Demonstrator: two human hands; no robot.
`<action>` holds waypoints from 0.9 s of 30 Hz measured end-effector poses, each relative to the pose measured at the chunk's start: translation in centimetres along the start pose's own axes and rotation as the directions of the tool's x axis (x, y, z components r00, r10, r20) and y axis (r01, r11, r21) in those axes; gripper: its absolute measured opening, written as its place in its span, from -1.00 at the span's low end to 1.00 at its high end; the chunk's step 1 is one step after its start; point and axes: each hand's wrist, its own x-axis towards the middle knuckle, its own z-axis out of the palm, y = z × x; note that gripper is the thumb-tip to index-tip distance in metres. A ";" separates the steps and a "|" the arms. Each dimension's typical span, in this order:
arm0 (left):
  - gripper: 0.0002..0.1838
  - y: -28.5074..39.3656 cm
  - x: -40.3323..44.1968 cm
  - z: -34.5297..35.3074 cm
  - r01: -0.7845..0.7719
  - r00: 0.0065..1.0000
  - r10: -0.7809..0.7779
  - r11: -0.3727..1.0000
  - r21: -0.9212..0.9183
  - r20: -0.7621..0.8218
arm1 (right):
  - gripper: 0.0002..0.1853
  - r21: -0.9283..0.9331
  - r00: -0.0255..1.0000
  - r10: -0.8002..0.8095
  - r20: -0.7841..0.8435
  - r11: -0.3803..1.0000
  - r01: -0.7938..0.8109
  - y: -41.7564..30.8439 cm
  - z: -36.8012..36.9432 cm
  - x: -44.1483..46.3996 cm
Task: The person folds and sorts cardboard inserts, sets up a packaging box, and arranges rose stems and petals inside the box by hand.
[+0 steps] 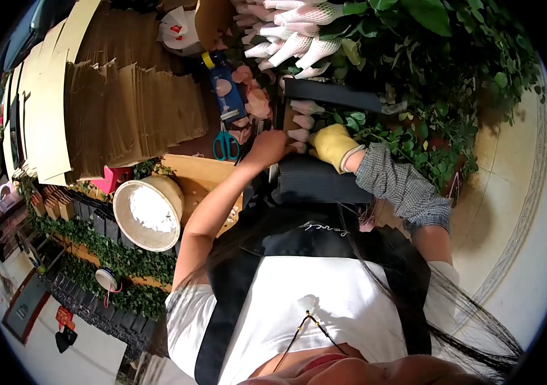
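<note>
A short column of pale pink rosebuds [300, 121] lies between two black ridged pieces, the upper strip [334, 94] and the lower block [318, 180]. My left hand [268, 150], bare, reaches the lowest buds from the left with its fingers curled together; what they pinch is hidden. On the right side of those buds is my right hand [336, 147] in a yellow glove, its fingers closed where the stems begin, their hold too small to make out. Leafy stems [382, 136] spread to the right, above the checked sleeve.
Net-wrapped roses [296, 38] are piled at the top. Stacked cardboard sheets [132, 102] fill the upper left. Teal scissors [226, 145], a blue box [225, 86] and loose petals [257, 102] lie left of the buds. A bucket [127, 215] with white contents stands lower left.
</note>
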 end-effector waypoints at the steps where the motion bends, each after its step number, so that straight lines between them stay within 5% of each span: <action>1: -0.59 -0.4 0.0 0.1 -0.043 0.998 0.039 0.996 -0.081 -0.047 | -0.73 -0.062 0.999 0.023 0.024 0.998 -0.021 -0.1 2.0 1.2; 2: -0.59 -0.8 -0.2 0.0 -0.043 0.998 0.040 0.996 -0.080 -0.040 | -0.76 -0.122 0.998 0.048 0.045 0.992 -0.042 -0.6 2.4 1.7; 4: -0.64 -1.5 -0.4 0.0 -0.181 0.979 0.201 0.791 -0.585 -0.033 | -0.78 -0.215 0.997 0.045 0.063 0.976 -0.030 -0.2 3.2 2.3; 8: -0.78 -1.7 -2.4 2.8 -0.214 0.977 0.132 0.634 -0.743 -0.168 | -0.77 -0.156 1.000 0.013 0.008 0.988 -0.012 -0.5 3.4 2.4; 9: -0.82 -3.1 -3.1 3.8 -0.126 0.946 -0.172 0.585 -0.801 -0.275 | -0.77 -0.199 0.997 0.069 0.029 0.978 -0.062 -0.7 2.9 2.0; 11: -0.88 -4.5 -5.9 1.7 -0.180 0.854 -0.370 0.449 -0.875 -0.365 | -0.75 -0.184 0.997 -0.053 0.048 0.981 0.061 0.4 0.6 -0.2; 12: -0.89 -3.4 -7.8 -1.7 -0.295 0.866 -0.287 0.369 -0.881 -0.410 | -0.73 -0.183 0.981 -0.186 0.062 0.964 0.194 0.9 0.2 -1.1; 13: -0.90 -2.1 -8.2 -3.1 -0.418 0.811 -0.052 0.645 -0.639 -0.583 | -0.68 0.022 0.990 -0.140 0.014 0.990 0.139 1.7 1.4 -0.3; 14: -0.88 -0.8 -8.5 -3.4 -0.337 0.842 -0.098 0.672 -0.659 -0.531 | -0.65 0.285 0.982 -0.118 -0.149 0.945 0.157 2.2 -1.7 -3.1; 17: -0.79 -2.9 -6.2 -1.5 -0.162 0.899 -0.209 0.660 -0.734 -0.386 | -0.74 0.202 0.983 0.028 -0.183 0.979 0.010 2.3 -0.9 -2.1; 19: -0.72 -2.2 -2.7 -0.8 -0.077 0.899 -0.216 0.778 -0.623 -0.381 | -0.73 -0.113 1.000 0.023 0.019 0.993 -0.020 2.0 2.5 2.0; 20: -0.72 -0.8 -1.9 -1.8 -0.082 0.896 -0.215 0.778 -0.623 -0.387 | -0.73 -0.120 1.000 0.024 0.017 0.993 -0.022 2.0 2.3 2.6; 22: -0.60 2.4 -0.9 -4.8 0.098 0.989 -0.114 0.982 -0.159 -0.093 | -0.74 -0.058 0.990 0.092 0.108 0.995 -0.086 2.0 2.0 3.4; 26: -0.60 0.9 1.7 0.1 -0.046 0.955 0.020 0.996 -0.082 -0.296 | -0.66 0.078 0.987 0.161 0.008 0.984 -0.161 2.3 2.0 1.2; 27: -0.66 0.5 1.3 0.4 -0.107 0.957 0.037 0.967 -0.231 -0.289 | -0.59 -0.013 0.976 0.171 0.132 0.985 -0.171 2.8 4.3 3.3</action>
